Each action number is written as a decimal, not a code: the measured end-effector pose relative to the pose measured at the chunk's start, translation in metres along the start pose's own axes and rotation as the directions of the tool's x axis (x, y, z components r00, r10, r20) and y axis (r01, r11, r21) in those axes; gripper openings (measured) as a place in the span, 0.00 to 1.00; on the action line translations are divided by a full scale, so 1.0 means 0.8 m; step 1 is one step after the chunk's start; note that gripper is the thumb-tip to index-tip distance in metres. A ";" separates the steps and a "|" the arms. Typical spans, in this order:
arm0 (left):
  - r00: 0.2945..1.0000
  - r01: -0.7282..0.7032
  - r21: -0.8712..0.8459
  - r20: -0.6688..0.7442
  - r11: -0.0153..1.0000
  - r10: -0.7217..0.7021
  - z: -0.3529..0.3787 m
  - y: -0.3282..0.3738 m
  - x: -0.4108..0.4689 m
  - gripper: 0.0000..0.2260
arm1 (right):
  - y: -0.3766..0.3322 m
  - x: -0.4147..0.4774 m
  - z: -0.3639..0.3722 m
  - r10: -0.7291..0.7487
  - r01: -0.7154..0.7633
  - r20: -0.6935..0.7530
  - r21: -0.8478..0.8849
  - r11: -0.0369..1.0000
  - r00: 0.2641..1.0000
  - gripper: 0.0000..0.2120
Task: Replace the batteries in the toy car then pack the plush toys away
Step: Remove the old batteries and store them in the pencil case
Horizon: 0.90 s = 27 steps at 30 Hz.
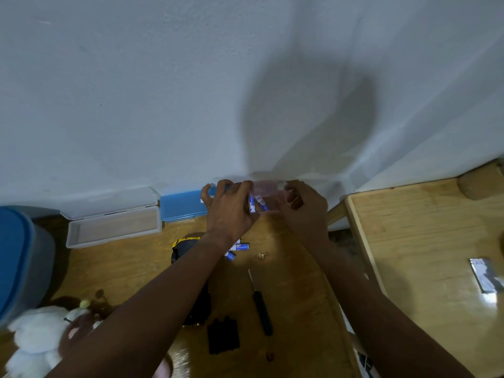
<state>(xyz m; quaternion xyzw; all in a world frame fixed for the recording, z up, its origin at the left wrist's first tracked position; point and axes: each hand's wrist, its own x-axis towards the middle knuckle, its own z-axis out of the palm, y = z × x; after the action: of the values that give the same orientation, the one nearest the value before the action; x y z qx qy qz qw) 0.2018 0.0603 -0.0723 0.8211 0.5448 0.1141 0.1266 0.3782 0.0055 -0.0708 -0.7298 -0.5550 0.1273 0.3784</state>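
Both hands hold a small clear plastic case [266, 195] near the wall; blue-and-white batteries [257, 204] show inside it. My left hand [227, 208] grips its left side and my right hand [306, 208] grips its right side. Loose blue batteries [240, 248] lie on the wooden table below my left wrist. The black and yellow toy car [185, 246] lies mostly hidden under my left forearm. A black battery cover [223, 338] and a black-handled screwdriver [261, 306] lie nearer to me. White and brown plush toys [46, 336] sit at the lower left.
An open clear box [114, 225] and a blue box [182, 207] stand along the white wall. A blue-lidded bin [21, 257] is at the far left. A second wooden surface [425, 241] to the right carries a shiny foil piece [485, 274]. Small screws [261, 255] lie by the batteries.
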 end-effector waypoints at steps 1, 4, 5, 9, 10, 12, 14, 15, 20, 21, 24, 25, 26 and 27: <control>1.000 -0.001 0.011 0.006 1.000 0.001 0.000 0.000 -0.001 0.27 | 0.000 -0.002 0.001 0.029 -0.029 -0.002 0.006 1.000 1.000 0.14; 1.000 -0.012 0.039 0.016 0.999 0.011 0.002 -0.002 -0.002 0.25 | 0.006 -0.005 0.005 0.004 0.001 0.068 -0.075 0.997 0.998 0.13; 1.000 -0.020 0.047 0.013 0.999 0.020 0.002 -0.003 -0.003 0.24 | 0.011 -0.008 0.007 0.006 0.005 0.108 -0.099 0.995 0.994 0.11; 0.997 -0.077 0.103 0.006 0.992 0.077 0.005 -0.007 -0.004 0.21 | 0.027 -0.018 0.017 0.006 0.023 0.211 -0.134 0.991 0.977 0.10; 0.996 -0.090 0.117 -0.002 0.989 0.090 0.006 -0.008 -0.004 0.20 | 0.027 -0.018 0.018 0.002 0.026 0.214 -0.129 0.991 0.977 0.10; 0.994 -0.102 0.134 -0.022 0.986 0.106 0.006 -0.010 -0.004 0.17 | 0.024 -0.014 0.021 -0.007 0.032 0.228 -0.108 0.994 0.974 0.09; 0.994 -0.105 0.163 -0.025 0.981 0.111 0.006 -0.012 -0.005 0.15 | 0.021 -0.011 0.020 -0.003 0.027 0.252 -0.093 0.995 0.968 0.09; 0.994 -0.107 0.180 -0.019 0.978 0.112 0.006 -0.013 -0.005 0.14 | 0.022 -0.011 0.020 -0.005 0.031 0.255 -0.095 0.995 0.967 0.09; 0.994 -0.104 0.199 -0.003 0.974 0.107 0.004 -0.012 -0.005 0.13 | 0.027 -0.013 0.019 -0.040 0.076 0.282 -0.116 0.990 0.959 0.09; 0.995 -0.101 0.204 -0.004 0.974 0.104 0.004 -0.012 -0.005 0.13 | 0.026 -0.013 0.020 -0.041 0.079 0.288 -0.119 0.990 0.957 0.09; 0.996 -0.089 0.216 0.009 0.972 0.090 0.003 -0.010 -0.005 0.13 | 0.021 -0.012 0.020 -0.030 0.077 0.306 -0.145 0.986 0.952 0.09; 0.996 -0.086 0.213 0.021 0.973 0.084 0.001 -0.008 -0.005 0.13 | 0.020 -0.012 0.019 -0.013 0.066 0.316 -0.159 0.985 0.949 0.10; 0.996 -0.081 0.203 0.037 0.976 0.075 0.000 -0.007 -0.005 0.13 | 0.019 -0.011 0.018 0.000 0.057 0.323 -0.167 0.984 0.946 0.10; 0.997 -0.072 0.185 0.053 0.980 0.063 -0.002 -0.005 -0.004 0.13 | 0.017 -0.011 0.017 0.006 0.053 0.324 -0.173 0.983 0.946 0.10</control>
<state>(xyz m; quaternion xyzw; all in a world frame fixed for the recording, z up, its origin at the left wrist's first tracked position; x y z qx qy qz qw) 0.1967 0.0585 -0.0721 0.8498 0.5217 0.0475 0.0581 0.3762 0.0021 -0.0916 -0.7235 -0.6274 0.1902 0.2165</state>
